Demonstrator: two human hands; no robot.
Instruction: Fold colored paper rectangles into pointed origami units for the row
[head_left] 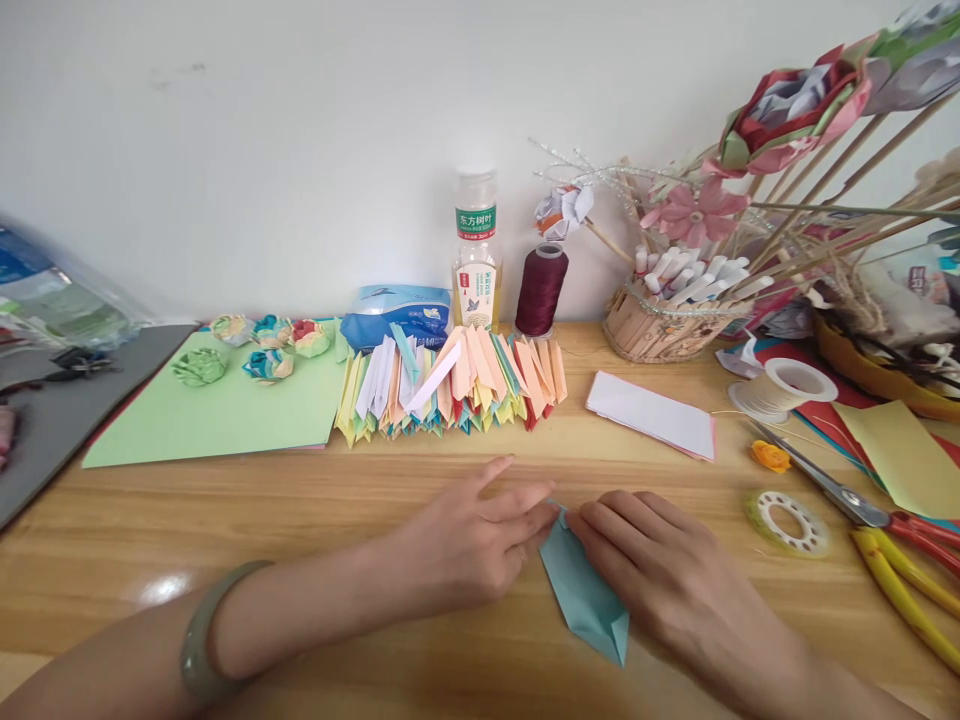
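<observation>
We had a light blue folded paper (583, 600) under our hands on the wooden surface (300, 510), nearer to us than the pile of folded paper strips (450, 385) and by its right end. Our left hand (480, 535) reached in from the near side of the pile, a pale bangle (196, 640) on its wrist. One of its fingers stood raised and apart, while others met the paper's far tip. Our right hand (660, 560) lay over the paper's right edge, its fingers bent and drawn together near that same tip. We could not tell whether either hand pinched the paper or only pressed it, since the undersides were hidden.

Left of the pile we had green sheets (217, 420), with small paper flowers (270, 365) on them. Just behind the pile stood a blue packet (397, 312), a labelled bottle (477, 250) and a dark red thread spool (541, 290). To the right of the pile we saw a stack of white paper (651, 412), and behind that stack, a basket (667, 330) of white-capped pens (690, 275). Farther right of the pile lay a tape roll (816, 532) and scissors (862, 505), the blades partly apart.
</observation>
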